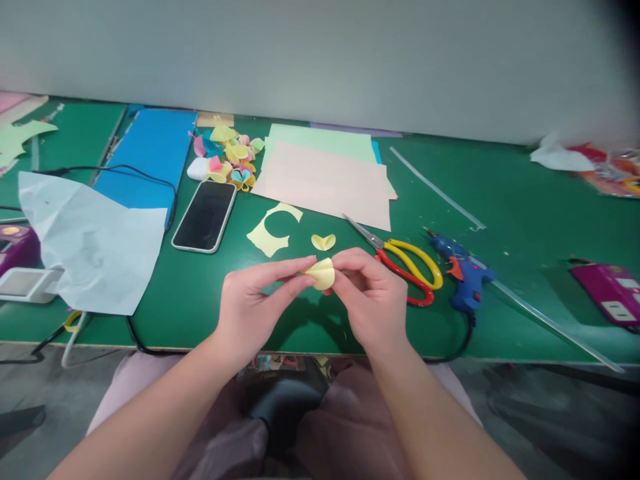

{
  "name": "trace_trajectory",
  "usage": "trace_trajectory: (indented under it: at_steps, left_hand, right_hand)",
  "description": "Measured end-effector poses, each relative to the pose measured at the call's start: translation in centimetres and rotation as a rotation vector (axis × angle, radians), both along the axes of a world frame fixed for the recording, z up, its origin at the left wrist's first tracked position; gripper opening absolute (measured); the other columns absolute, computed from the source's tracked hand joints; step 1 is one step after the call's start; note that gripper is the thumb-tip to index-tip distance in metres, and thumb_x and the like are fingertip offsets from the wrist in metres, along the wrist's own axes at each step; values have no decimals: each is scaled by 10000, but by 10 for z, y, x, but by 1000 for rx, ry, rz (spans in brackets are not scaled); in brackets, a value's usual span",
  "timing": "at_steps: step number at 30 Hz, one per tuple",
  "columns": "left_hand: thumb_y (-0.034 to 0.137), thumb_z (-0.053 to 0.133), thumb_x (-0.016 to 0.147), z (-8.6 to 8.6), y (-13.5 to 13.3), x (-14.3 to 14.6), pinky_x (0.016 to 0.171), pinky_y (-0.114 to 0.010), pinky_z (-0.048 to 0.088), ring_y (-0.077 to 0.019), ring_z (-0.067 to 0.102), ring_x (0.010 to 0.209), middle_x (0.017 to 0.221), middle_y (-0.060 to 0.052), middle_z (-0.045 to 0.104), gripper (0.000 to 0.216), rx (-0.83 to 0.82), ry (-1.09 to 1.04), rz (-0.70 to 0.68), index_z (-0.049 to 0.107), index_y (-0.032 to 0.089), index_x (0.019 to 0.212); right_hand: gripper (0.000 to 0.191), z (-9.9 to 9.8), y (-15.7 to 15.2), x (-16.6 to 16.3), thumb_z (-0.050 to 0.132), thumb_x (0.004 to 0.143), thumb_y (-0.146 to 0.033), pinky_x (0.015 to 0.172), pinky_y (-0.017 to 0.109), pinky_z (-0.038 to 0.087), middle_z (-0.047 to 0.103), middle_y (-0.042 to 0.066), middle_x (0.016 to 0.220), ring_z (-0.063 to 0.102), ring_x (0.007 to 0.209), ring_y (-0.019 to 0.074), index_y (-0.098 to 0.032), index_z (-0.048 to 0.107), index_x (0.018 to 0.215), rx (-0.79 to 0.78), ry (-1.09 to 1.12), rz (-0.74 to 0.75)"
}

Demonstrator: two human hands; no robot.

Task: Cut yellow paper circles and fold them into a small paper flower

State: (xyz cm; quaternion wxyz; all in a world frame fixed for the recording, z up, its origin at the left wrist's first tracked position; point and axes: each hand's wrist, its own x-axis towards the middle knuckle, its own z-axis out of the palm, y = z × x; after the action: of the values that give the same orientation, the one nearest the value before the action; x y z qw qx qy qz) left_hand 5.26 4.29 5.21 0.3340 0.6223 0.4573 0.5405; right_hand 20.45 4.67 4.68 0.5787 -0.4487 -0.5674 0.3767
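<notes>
Between my two hands is a small yellow paper circle point(323, 273), creased across its middle. My left hand point(255, 293) pinches its left edge between thumb and fingers. On the other edge, the fingers and thumb of my right hand point(373, 290) are closed. Just beyond my fingertips lies a folded yellow paper piece point(323, 242), shaped like a heart. A yellow paper scrap point(273, 230) with a round cutout rests to its left. Close to my right hand are scissors point(405, 263) with one red and one yellow handle.
A blue glue gun point(465, 277) with a long glue stick lies right of the scissors. Pink paper sheets point(325, 180), a phone point(205, 217) and folded paper shapes point(235, 153) sit farther back. Crumpled white paper point(100, 247) and cables are at left, a purple power strip point(610, 293) at right.
</notes>
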Motion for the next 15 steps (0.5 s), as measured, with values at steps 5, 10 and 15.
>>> trace_trajectory:
  at_steps: [5,10,15]
  left_hand:
    - [221,710,737,1,1,0,695,-213,605,-156,719,756,865,45,745,164,15,27,25,738,295,882]
    - [200,711,734,2,1,0,681,-191,598,-141,717,747,850,54,747,160,21,19,19,741,296,859]
    - [193,708,735,1,0,0,687,-206,599,-141,716,733,843,48,749,165,0,23,11,742,293,861]
  right_hand:
    - [72,2,0,-1,651,761,-171,483,247,509,626,-8,749,576,585,111,-229,652,718,0,-45,-9]
    - [112,4,-1,-1,641,761,-129,483,234,502,623,-14,755,570,586,102,-234,663,730,36,-30,9]
    - [125,3,-2,0,635,764,-121,479,233,498,618,-13,749,575,608,112,-238,667,733,54,-28,12]
